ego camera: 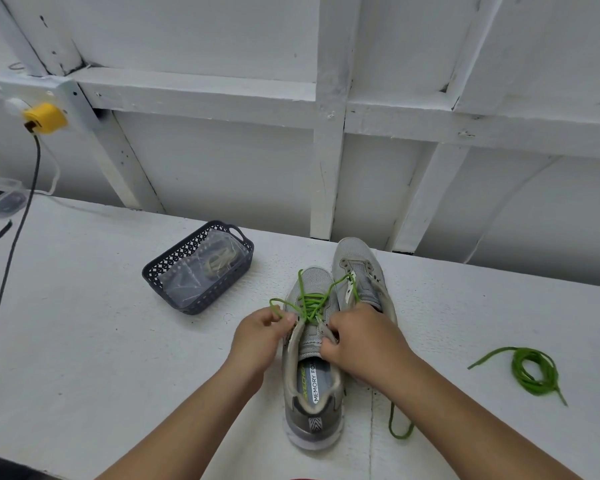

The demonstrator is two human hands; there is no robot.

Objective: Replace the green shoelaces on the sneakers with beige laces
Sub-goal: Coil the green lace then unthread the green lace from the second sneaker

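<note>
Two grey sneakers stand side by side on the white table. The near sneaker [312,386] still carries a green lace [310,303] through its front eyelets. My left hand [257,337] pinches a loop of that lace at the shoe's left side. My right hand [364,344] grips the shoe's right eyelet flap by the tongue. The far sneaker [357,268] has no lace in it. A loose green lace [534,368] lies coiled at the right. Beige laces [219,259] sit in a plastic bag inside the dark basket [160,275].
The basket stands left of the shoes. A green lace end [397,427] trails on the table under my right forearm. A black cable [11,251] runs from a yellow plug [44,117] at the far left. A clear container [0,197] sits by the white wall.
</note>
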